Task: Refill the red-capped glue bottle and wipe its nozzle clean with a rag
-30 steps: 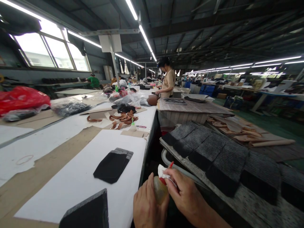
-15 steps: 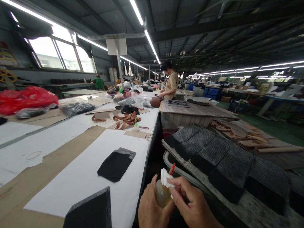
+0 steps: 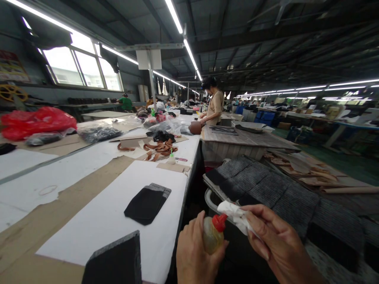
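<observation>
My left hand (image 3: 197,248) is wrapped round a squeeze bottle (image 3: 212,236) with a red cap and yellowish contents, its cap tilted up to the right. Just right of the cap, my right hand (image 3: 275,236) pinches a crumpled white tissue (image 3: 233,215), whose free end lies close to the red cap. To the left, black fabric pieces (image 3: 146,205) with grey edges lie stacked on a white sheet (image 3: 97,213). Another dark piece (image 3: 114,260) sits nearer to me, partly cut off by the frame's bottom.
Rows of black-grey pieces (image 3: 269,189) cover a board to the right. On the table ahead are brown strips (image 3: 158,150), a small green-tipped bottle (image 3: 171,159) and a red plastic bag (image 3: 40,122). A co-worker (image 3: 215,104) stands farther along the table's edge.
My right hand has moved right with the tissue, away from the bottle. The bottle has turned in my left hand, so its red cap shows more fully.
</observation>
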Action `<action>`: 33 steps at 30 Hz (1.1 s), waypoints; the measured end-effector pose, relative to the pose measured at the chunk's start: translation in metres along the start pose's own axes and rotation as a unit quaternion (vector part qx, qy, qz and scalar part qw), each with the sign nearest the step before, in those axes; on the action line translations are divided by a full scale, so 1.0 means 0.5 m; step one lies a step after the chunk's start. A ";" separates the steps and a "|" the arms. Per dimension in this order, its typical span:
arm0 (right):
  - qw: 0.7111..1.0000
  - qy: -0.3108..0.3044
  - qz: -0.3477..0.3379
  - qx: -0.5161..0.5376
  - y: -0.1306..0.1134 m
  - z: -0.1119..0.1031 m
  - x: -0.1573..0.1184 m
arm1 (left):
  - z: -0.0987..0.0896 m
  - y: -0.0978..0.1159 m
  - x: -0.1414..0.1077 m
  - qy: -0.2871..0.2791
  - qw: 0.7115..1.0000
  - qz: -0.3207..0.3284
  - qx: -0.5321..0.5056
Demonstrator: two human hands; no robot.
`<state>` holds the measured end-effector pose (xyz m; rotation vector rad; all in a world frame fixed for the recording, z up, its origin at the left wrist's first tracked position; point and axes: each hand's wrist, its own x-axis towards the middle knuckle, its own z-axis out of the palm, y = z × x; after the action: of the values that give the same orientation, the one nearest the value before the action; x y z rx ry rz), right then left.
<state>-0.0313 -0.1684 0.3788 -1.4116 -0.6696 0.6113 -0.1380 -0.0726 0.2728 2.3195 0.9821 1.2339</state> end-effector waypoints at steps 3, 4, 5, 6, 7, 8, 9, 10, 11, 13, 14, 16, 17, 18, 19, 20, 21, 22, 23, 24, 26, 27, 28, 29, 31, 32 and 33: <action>1.000 0.003 -0.008 -0.022 -0.021 -0.005 0.008 | -0.017 0.005 0.011 0.018 0.998 0.053 0.025; 0.999 -0.010 -0.008 -0.041 -0.026 -0.007 0.012 | -0.025 0.005 0.015 0.019 0.997 0.066 0.033; 0.997 -0.030 -0.009 -0.066 -0.030 -0.009 0.014 | -0.032 0.004 0.018 0.017 0.996 0.078 0.043; 0.994 -0.052 -0.015 -0.097 -0.032 -0.012 0.017 | -0.038 0.003 0.020 0.012 0.995 0.088 0.053; 0.988 -0.076 -0.026 -0.131 -0.032 -0.014 0.019 | -0.044 0.001 0.022 0.005 0.993 0.098 0.062; 0.980 -0.099 -0.041 -0.170 -0.030 -0.017 0.020 | -0.048 -0.001 0.024 -0.001 0.992 0.107 0.069; 0.968 -0.119 -0.063 -0.211 -0.027 -0.019 0.022 | -0.051 -0.004 0.026 -0.004 0.991 0.111 0.076; 0.953 -0.136 -0.094 -0.253 -0.023 -0.021 0.023 | -0.053 -0.005 0.027 -0.007 0.990 0.112 0.080; 0.934 -0.150 -0.134 -0.296 -0.017 -0.024 0.025 | -0.054 -0.007 0.028 -0.009 0.990 0.112 0.083; 0.880 -0.168 -0.234 -0.377 -0.007 -0.027 0.030 | -0.054 -0.009 0.029 -0.013 0.990 0.112 0.086; 0.846 -0.173 -0.287 -0.415 -0.004 -0.028 0.033 | -0.053 -0.009 0.029 -0.018 0.990 0.110 0.085; 0.768 -0.179 -0.382 -0.481 -0.003 -0.029 0.042 | -0.052 -0.009 0.028 -0.028 0.991 0.103 0.082; 0.730 -0.180 -0.418 -0.510 -0.005 -0.029 0.046 | -0.051 -0.009 0.028 -0.032 0.991 0.100 0.081; 0.694 -0.179 -0.448 -0.534 -0.008 -0.028 0.051 | -0.051 -0.009 0.028 -0.035 0.991 0.096 0.081; 0.661 -0.176 -0.475 -0.554 -0.013 -0.026 0.055 | -0.051 -0.008 0.027 -0.038 0.991 0.094 0.082; 0.633 -0.169 -0.498 -0.569 -0.018 -0.023 0.059 | -0.052 -0.007 0.027 -0.041 0.991 0.093 0.083; 0.609 -0.161 -0.518 -0.579 -0.023 -0.021 0.063 | -0.053 -0.006 0.027 -0.044 0.991 0.091 0.084; 0.589 -0.157 -0.537 -0.583 -0.028 -0.019 0.067 | -0.053 -0.005 0.027 -0.047 0.991 0.090 0.085; 0.574 -0.157 -0.556 -0.581 -0.032 -0.017 0.071 | -0.054 -0.004 0.028 -0.052 0.991 0.087 0.085; 0.561 -0.165 -0.572 -0.576 -0.035 -0.015 0.075 | -0.056 -0.003 0.028 -0.057 0.991 0.084 0.086; 0.544 -0.200 -0.591 -0.561 -0.038 -0.013 0.082 | -0.058 -0.001 0.029 -0.067 0.991 0.081 0.087; 0.540 -0.222 -0.591 -0.557 -0.038 -0.012 0.086 | -0.060 0.001 0.030 -0.073 0.990 0.082 0.087; 0.539 -0.242 -0.585 -0.556 -0.037 -0.011 0.089 | -0.061 0.002 0.030 -0.081 0.989 0.084 0.088; 0.540 -0.256 -0.574 -0.559 -0.036 -0.011 0.092 | -0.062 0.003 0.031 -0.087 0.989 0.086 0.089; 0.541 -0.264 -0.557 -0.572 -0.032 -0.010 0.098 | -0.063 0.005 0.030 -0.095 0.987 0.091 0.091; 0.537 -0.261 -0.554 -0.580 -0.029 -0.009 0.101 | -0.063 0.005 0.030 -0.096 0.987 0.094 0.093; 0.531 -0.255 -0.557 -0.586 -0.026 -0.008 0.103 | -0.063 0.006 0.029 -0.093 0.986 0.096 0.095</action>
<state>0.0065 -0.1342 0.3948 -1.4787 -2.5232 -0.7328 -0.1569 -0.0652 0.3012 2.6755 0.8602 1.0032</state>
